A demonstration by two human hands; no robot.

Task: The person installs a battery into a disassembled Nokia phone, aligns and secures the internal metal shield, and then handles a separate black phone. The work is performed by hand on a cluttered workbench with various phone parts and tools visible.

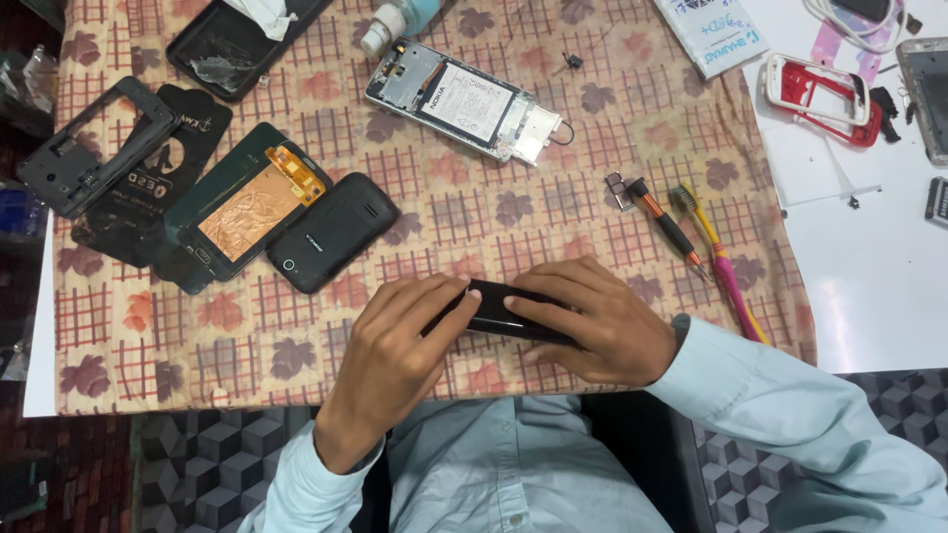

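Both hands grip a black phone (504, 311) at the near edge of the surface (553, 128): the left hand (395, 350) pinches its left end, the right hand (592, 321) clamps the right end (fingers curled over it). A screwdriver (667, 225) lies just beyond, to the right.

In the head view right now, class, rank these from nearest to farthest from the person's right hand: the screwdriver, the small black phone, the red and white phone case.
1. The screwdriver, just above the right hand, slightly to its right.
2. The small black phone, up and to the left, past the left hand.
3. The red and white phone case, far upper right on the white surface.
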